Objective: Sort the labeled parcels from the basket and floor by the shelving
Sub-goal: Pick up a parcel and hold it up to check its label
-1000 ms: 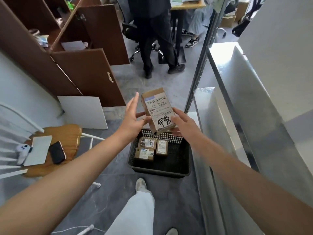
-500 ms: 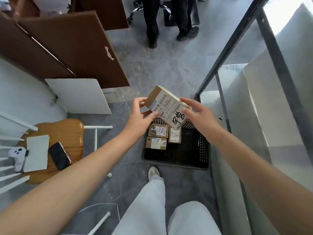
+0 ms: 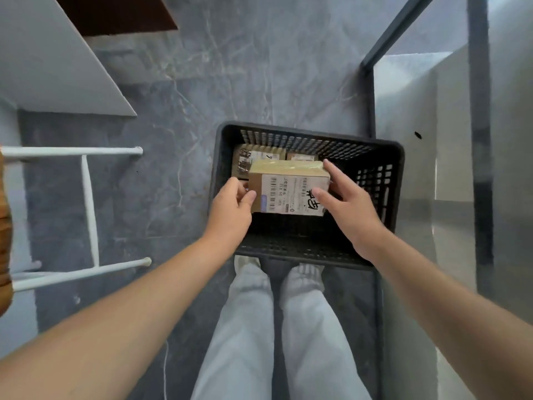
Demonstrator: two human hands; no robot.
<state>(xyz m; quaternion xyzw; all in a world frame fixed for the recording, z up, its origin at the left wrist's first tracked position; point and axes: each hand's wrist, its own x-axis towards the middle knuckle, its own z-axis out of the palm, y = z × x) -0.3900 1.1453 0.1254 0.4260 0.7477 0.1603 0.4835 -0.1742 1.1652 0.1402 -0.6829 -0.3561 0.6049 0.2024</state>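
Nearest to us we saw the person's legs in pale trousers [image 3: 288,336], the feet set against the near wall of a black mesh basket [image 3: 372,183] that stood on the grey marbled floor [image 3: 230,82]. Both bare forearms reached forward over it. The left hand [image 3: 230,210] pinched the left end of a brown cardboard parcel [image 3: 288,189], thumb on the labelled face and fingers curled behind. The right hand [image 3: 350,209] gripped the right end, its thumb pressed on the label beside some black handwriting and its forefinger laid along the far top corner. The parcel lay lengthways between them, within the basket's rim, its barcode label turned up toward us; we could not tell whether it touched the bottom. Just beyond it two smaller labelled parcels [image 3: 259,157] lay against the basket's far wall, partly hidden. To the left stood the white legs and rails of a chair [image 3: 89,209], with a strip of wooden seat [image 3: 4,241] at the frame's edge. To the right, just beside the basket, rose the metal shelving [image 3: 478,140] with its dark uprights. Farther off, a white board [image 3: 52,62] leaned at the upper left, and a dark brown cabinet [image 3: 115,13] showed behind it.
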